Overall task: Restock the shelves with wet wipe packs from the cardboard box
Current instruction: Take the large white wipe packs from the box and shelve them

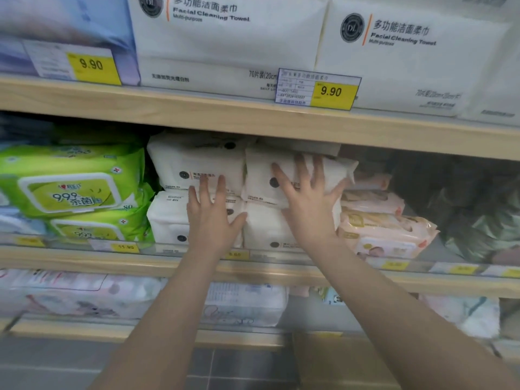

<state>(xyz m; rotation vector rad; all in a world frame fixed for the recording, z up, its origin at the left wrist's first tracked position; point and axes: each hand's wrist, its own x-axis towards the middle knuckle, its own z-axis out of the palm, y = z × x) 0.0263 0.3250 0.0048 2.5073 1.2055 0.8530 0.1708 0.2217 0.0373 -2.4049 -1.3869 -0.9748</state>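
Note:
Several white wet wipe packs fill the middle shelf (253,266) in two stacks. My left hand (213,218) lies flat with fingers spread against the left stack, over the seam between its upper pack (194,161) and lower pack (166,218). My right hand (306,198) presses open-palmed on the upper right pack (261,175), which sits slightly tilted above another white pack (264,229). Neither hand grips anything. A brown cardboard box (337,361) shows partly at the bottom, under my right forearm.
Green wipe packs (73,181) stand left of the white stacks, pink packs (385,235) to the right. Large white facial towel bags (225,46) fill the upper shelf behind yellow price tags (332,92). More packs lie on the lower shelf (140,330).

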